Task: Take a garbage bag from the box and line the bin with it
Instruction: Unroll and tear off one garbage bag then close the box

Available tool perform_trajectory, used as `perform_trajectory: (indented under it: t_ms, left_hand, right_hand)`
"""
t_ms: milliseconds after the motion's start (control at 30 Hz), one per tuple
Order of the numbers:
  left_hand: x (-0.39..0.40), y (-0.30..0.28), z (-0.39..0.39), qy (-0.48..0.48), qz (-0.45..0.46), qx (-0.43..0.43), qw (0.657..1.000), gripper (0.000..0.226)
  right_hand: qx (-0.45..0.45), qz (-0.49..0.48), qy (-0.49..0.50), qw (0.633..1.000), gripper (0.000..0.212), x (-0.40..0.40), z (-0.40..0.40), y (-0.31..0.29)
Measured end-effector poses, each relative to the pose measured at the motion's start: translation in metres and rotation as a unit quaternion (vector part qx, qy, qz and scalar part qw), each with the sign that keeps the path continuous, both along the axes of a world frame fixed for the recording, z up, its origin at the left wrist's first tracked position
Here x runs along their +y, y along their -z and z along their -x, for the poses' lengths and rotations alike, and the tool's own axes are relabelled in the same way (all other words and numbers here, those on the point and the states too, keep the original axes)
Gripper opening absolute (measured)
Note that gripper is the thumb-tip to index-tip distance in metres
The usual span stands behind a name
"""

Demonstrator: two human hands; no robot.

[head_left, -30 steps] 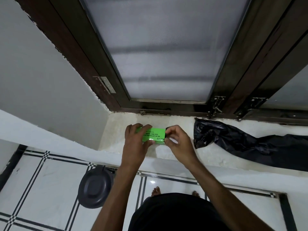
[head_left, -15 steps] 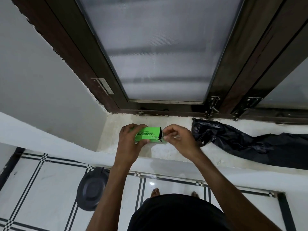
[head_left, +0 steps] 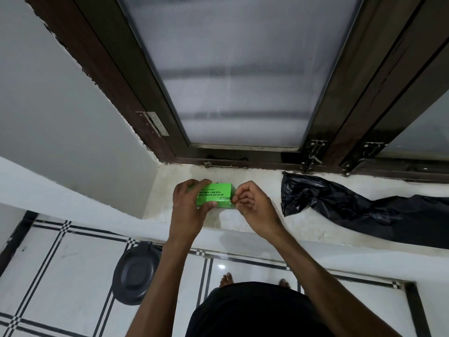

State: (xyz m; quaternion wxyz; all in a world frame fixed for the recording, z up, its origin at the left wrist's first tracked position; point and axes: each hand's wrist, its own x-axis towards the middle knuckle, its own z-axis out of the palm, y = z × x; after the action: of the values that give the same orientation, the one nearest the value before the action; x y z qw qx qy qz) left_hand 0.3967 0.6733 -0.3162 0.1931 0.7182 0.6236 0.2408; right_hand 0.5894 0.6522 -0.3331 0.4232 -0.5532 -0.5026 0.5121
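Note:
A small bright green box (head_left: 220, 194) with black print sits just above the white window sill (head_left: 243, 222). My left hand (head_left: 188, 205) wraps around its left half and holds it. My right hand (head_left: 251, 203) has its fingers curled at the box's right end, pinching the end flap. A black garbage bag (head_left: 364, 210) lies loose and crumpled on the sill to the right of my hands. The dark grey bin (head_left: 136, 276) with its lid on stands on the floor below the sill, left of my left forearm.
A dark wooden window frame (head_left: 243, 164) with frosted glass rises behind the sill, with metal latches at its lower right. A grey wall closes off the left side. White floor tiles with black lines lie below, and my bare toes show near the bin.
Both hands and the box have drifted slightly left along the sill. My right fingers have closed tighter on the box's right end. The black bag has not moved.

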Motion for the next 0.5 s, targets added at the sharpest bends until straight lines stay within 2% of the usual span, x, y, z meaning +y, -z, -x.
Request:
perform_trajectory:
  t_ms: [100,267,333,433,500]
  left_hand:
    - [0.000,0.002,0.009,-0.003,-0.002,0.012,1.000,0.054]
    - [0.012,0.004,0.042,-0.036,-0.009,0.045,0.998,0.053]
    - [0.017,0.006,0.054,-0.039,-0.013,0.050,0.998,0.052]
    - [0.019,0.006,0.065,-0.032,-0.013,0.043,0.999,0.051]
    - [0.018,0.006,0.067,-0.024,-0.013,0.039,0.999,0.051]
  right_hand:
    - [-0.045,0.004,-0.079,0.996,0.037,-0.003,0.003,0.001]
    - [-0.090,0.009,-0.180,0.979,0.060,0.010,0.020,-0.006]
    - [-0.086,0.010,-0.170,0.982,0.052,0.018,0.033,-0.009]
    - [-0.041,0.018,-0.101,0.994,0.030,0.031,0.051,-0.008]
    - [-0.023,0.034,-0.077,0.996,0.026,0.037,0.057,-0.007]
